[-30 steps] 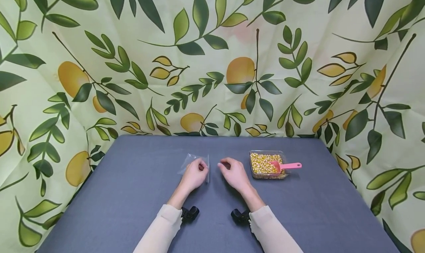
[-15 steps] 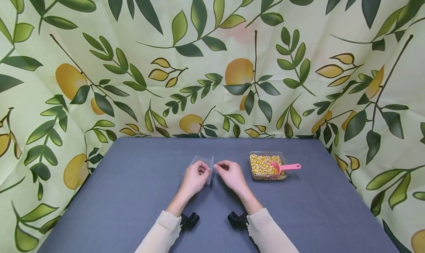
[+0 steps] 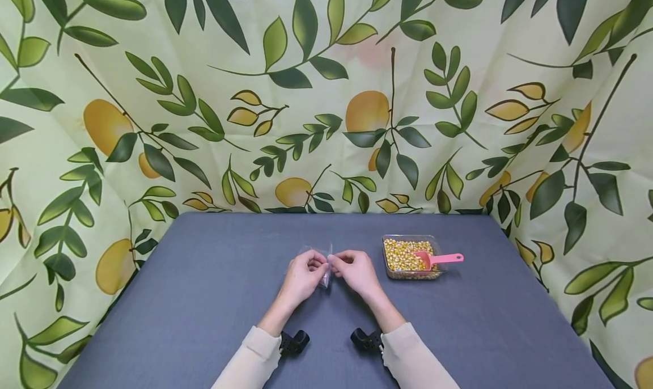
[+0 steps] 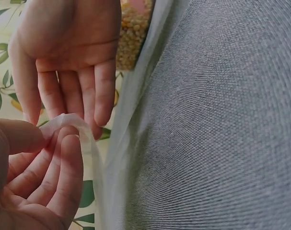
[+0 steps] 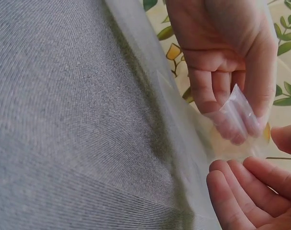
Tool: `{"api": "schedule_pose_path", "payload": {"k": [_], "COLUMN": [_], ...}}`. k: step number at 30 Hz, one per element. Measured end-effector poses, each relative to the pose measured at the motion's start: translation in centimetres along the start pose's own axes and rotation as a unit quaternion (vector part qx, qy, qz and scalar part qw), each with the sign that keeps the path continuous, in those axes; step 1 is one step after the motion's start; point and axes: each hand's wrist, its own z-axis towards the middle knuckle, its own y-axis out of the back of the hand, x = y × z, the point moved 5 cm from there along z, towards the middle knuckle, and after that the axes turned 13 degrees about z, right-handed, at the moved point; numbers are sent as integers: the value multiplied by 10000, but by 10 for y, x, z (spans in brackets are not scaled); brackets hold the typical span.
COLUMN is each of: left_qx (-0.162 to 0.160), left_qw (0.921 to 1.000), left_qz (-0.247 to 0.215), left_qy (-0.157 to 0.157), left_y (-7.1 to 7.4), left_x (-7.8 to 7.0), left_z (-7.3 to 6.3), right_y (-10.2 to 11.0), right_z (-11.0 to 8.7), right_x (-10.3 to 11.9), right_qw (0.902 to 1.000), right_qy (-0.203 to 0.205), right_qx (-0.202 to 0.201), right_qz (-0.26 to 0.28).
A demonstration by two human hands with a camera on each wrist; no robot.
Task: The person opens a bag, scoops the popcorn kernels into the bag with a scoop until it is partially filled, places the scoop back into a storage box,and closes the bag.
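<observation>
A clear plastic bag (image 3: 325,279) stands between the two hands, thin and see-through. The left hand (image 3: 303,275) pinches its upper edge between thumb and fingers; in the left wrist view the film (image 4: 95,143) hangs down from that pinch. At the bag's other side is the right hand (image 3: 358,273), its thumb and fingertips close to the edge. The right wrist view shows a gap between the right thumb (image 5: 285,139) and the loosely bent fingers (image 5: 226,191). Whether those fingertips touch the film (image 5: 231,115) is hard to tell.
Right of the hands sits a clear rectangular container (image 3: 415,275) of yellow and white corn kernels (image 3: 400,252). A pink scoop (image 3: 445,258) lies in it, handle over the right rim. Grey-blue cloth covers the table (image 3: 229,264); a leaf-patterned curtain (image 3: 316,105) hangs behind.
The left hand has moved slightly right with the bag, which now stands more edge-on. The right hand has come left to the bag's edge, so both hands' fingertips are close together.
</observation>
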Motion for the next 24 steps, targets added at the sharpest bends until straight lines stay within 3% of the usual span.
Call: {"api": "schedule_pose_path", "payload": {"k": [11,17,24], "left_qx": [644,544,372], "left_qw": [9921,9904,9929], "left_qz": [-1005,-1158,-979], "left_qy": [382,514,567], "left_y": [-5,-5,-5], "left_x": [0,1,-1], "left_z": [-2,-1,-2], "right_y": [2,1,0], "right_z": [1,1,0], "right_x": [-2,-1,-2], "right_qw": [9999,9994,9981], "right_qy": [-11,-45,-171], "right_qx": [20,201,218], "right_qz": [-111,269,544]}}
